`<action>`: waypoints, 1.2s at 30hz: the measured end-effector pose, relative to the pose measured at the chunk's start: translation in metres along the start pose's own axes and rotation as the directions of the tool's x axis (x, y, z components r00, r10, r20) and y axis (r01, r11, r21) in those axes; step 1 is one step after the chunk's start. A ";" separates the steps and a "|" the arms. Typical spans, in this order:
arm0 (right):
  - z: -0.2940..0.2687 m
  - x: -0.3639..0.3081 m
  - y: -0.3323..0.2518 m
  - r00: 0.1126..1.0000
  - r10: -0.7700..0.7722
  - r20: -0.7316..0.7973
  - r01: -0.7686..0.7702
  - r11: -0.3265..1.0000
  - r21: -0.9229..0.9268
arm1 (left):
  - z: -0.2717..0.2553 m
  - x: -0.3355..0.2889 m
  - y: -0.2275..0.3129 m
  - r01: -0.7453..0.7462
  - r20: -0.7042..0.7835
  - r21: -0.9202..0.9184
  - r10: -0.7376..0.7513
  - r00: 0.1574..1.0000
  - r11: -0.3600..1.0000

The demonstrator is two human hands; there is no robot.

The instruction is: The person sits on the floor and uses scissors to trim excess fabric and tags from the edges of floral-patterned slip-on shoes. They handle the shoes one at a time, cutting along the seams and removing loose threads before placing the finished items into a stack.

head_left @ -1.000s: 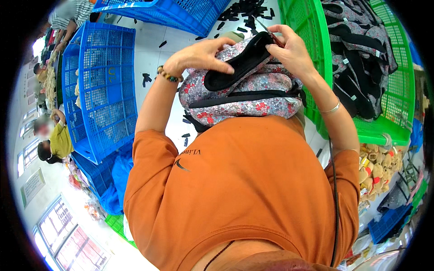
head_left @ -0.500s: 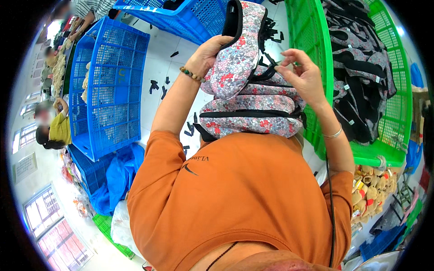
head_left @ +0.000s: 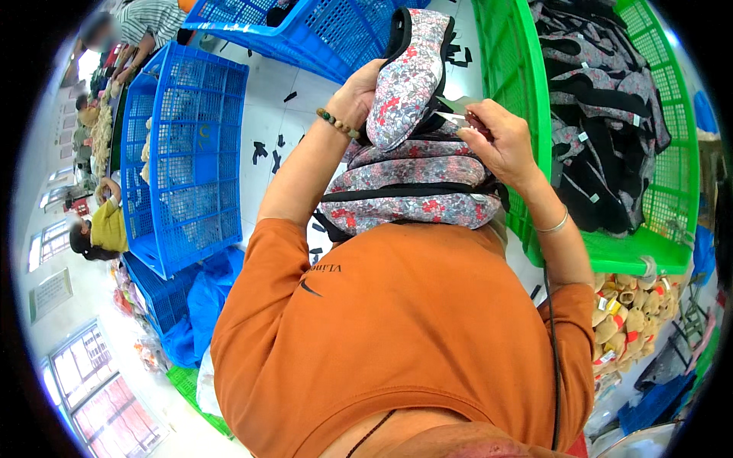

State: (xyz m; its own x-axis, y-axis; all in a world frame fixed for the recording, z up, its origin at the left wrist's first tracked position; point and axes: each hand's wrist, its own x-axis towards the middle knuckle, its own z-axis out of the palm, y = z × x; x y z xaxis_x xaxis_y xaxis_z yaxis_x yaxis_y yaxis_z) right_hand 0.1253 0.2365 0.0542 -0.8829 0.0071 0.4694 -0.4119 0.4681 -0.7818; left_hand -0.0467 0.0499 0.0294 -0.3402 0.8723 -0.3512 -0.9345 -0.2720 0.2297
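Observation:
My left hand [head_left: 365, 90] grips the edge of a stuffed floral piece [head_left: 412, 84], curved like a neck pillow, grey and red with black trim, and holds it up in front of me. My right hand [head_left: 500, 137] is closed round small thread snips [head_left: 453, 114]. Their pale blades point left, close to the black trim on the floral piece's right side; whether they touch it I cannot tell. Below lie several more stuffed floral pieces [head_left: 412, 211], stacked against my body. My right fingers partly hide the snips' handles.
A green crate [head_left: 527, 114] of flat floral and black covers [head_left: 603, 137] stands close on the right. Blue crates [head_left: 198, 153] stand left and ahead. Black scraps [head_left: 260, 151] litter the white floor. Tan plush pieces [head_left: 630, 313] lie at right. Other people [head_left: 107, 225] are at far left.
The black strip that my right fingers pinched at the floral piece's edge no longer shows in them. The snips' blades now point out from that hand. The floral piece has tipped slightly.

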 end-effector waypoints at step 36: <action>0.004 -0.005 -0.002 0.985 0.151 -0.080 -0.143 0.985 0.095 | -0.003 0.009 -0.017 -0.216 -0.057 0.146 0.226 0.972 0.965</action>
State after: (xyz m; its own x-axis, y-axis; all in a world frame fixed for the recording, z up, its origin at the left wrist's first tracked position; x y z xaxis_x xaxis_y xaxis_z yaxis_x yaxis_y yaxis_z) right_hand 0.1298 0.2316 0.0516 -0.9141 0.1479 0.3775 -0.3009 0.3765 -0.8762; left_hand -0.0339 0.0616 0.0194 -0.5480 0.7635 -0.3417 -0.8135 -0.3915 0.4301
